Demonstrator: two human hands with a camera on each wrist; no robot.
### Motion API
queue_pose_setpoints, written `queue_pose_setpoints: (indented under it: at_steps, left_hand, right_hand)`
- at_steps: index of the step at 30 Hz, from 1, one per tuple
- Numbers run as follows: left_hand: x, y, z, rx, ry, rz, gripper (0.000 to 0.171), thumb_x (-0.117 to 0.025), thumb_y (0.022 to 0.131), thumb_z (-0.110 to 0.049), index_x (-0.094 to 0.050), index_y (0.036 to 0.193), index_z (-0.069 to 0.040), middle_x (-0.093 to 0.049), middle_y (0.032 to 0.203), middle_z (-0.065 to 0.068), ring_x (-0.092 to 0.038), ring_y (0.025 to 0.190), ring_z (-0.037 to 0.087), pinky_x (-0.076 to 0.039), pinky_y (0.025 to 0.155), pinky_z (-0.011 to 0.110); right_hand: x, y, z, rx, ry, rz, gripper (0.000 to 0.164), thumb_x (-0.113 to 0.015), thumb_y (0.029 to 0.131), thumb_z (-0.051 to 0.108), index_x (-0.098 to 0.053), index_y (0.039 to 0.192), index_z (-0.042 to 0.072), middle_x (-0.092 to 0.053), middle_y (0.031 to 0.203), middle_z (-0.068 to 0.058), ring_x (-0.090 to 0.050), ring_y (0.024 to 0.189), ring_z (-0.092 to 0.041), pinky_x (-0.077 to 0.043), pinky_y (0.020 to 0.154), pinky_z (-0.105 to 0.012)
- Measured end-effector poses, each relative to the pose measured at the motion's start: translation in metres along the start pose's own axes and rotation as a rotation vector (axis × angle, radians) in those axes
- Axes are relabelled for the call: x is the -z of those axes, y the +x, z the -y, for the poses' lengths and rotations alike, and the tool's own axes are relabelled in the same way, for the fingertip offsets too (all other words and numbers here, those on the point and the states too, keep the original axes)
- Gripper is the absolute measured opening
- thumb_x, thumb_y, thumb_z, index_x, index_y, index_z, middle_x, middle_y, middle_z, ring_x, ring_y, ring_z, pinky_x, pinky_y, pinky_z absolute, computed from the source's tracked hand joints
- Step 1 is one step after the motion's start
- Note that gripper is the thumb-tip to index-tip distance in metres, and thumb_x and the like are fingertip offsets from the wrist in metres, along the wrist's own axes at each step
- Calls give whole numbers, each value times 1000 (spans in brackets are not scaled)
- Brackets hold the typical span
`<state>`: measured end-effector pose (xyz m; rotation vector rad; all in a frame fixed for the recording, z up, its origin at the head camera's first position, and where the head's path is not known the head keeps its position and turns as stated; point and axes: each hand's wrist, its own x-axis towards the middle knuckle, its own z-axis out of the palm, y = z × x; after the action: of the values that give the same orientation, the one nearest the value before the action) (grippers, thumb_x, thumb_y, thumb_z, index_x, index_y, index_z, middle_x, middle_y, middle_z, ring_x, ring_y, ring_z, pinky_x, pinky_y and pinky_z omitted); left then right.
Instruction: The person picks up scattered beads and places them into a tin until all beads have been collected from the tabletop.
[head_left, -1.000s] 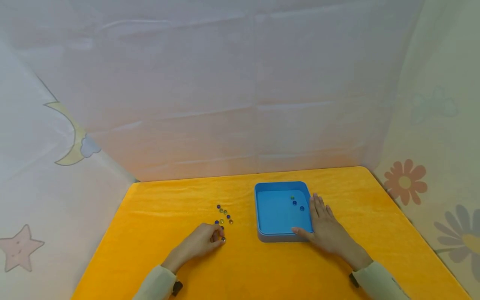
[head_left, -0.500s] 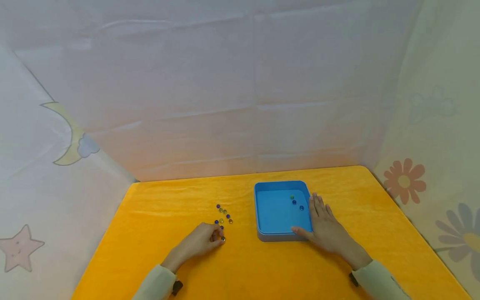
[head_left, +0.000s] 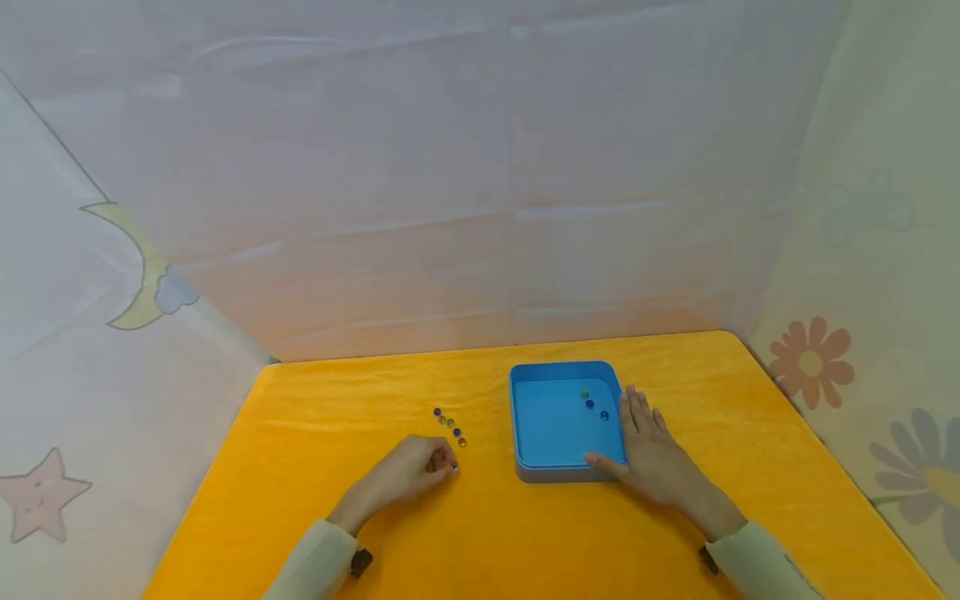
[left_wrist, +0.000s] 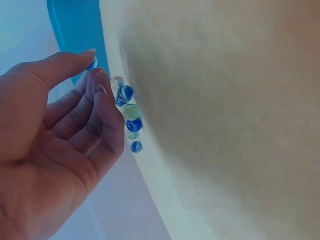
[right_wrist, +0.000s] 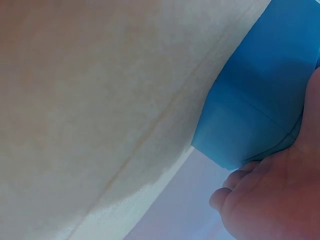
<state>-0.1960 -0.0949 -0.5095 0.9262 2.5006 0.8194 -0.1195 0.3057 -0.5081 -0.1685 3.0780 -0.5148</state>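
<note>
In the head view my left hand pinches a glass marble between thumb and fingertips; blue shows in it in the left wrist view. Several blue, yellowish and clear marbles lie on the cloth just past that hand, and its fingers hide some of them. To the right stands a shallow square blue tray holding a greenish marble and two blue ones. My right hand rests with straight fingers along the tray's right side, its thumb over the near rim.
A yellow-orange cloth covers the table. Its far edge meets a pale hanging sheet. Printed sheets with a moon, star and flowers hang at both sides.
My left hand has shifted slightly away from me and to the right, carrying the pinched marble. It now covers the nearer marbles. The right hand and tray stay put.
</note>
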Motion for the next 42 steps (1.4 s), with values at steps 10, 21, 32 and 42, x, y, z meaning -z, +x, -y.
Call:
queue_pose_setpoints:
  at_steps: [10, 21, 32, 42]
  left_hand:
    - [4, 14, -12, -25, 27, -29, 10, -70, 103, -23, -74, 107, -14, -69, 82, -8, -56, 65, 1, -51, 63, 20]
    - [9, 26, -25, -66, 35, -78, 12, -70, 103, -22, -74, 108, -12, -70, 81, -9, -57, 66, 0, -60, 76, 30]
    - [12, 38, -36, -53, -15, -80, 12, -68, 104, -24, -73, 109, -14, -66, 79, -8, -53, 61, 5, -49, 60, 20]
    - [15, 43, -44, -80, -17, -84, 12, -69, 104, -23, -73, 109, -13, -66, 79, -6, -52, 61, 4, -49, 60, 19]
  right_hand:
    - [0, -1, 1, -8, 28, 1, 123, -62, 92, 75, -10, 163, -12, -6, 173, -34, -10, 160, -56, -16, 124, -74]
    - [2, -1, 2, -2, 35, -4, 122, -62, 93, 73, -10, 163, -12, -6, 172, -35, -11, 159, -56, -16, 123, -74]
    - [-1, -1, 0, -1, 32, -7, 122, -62, 93, 74, -10, 164, -11, -7, 173, -34, -11, 160, -56, -17, 123, -74]
    - [-1, 0, -1, -9, 28, 6, 124, -61, 92, 75, -9, 164, -11, -5, 173, -34, -10, 160, -55, -17, 123, -74]
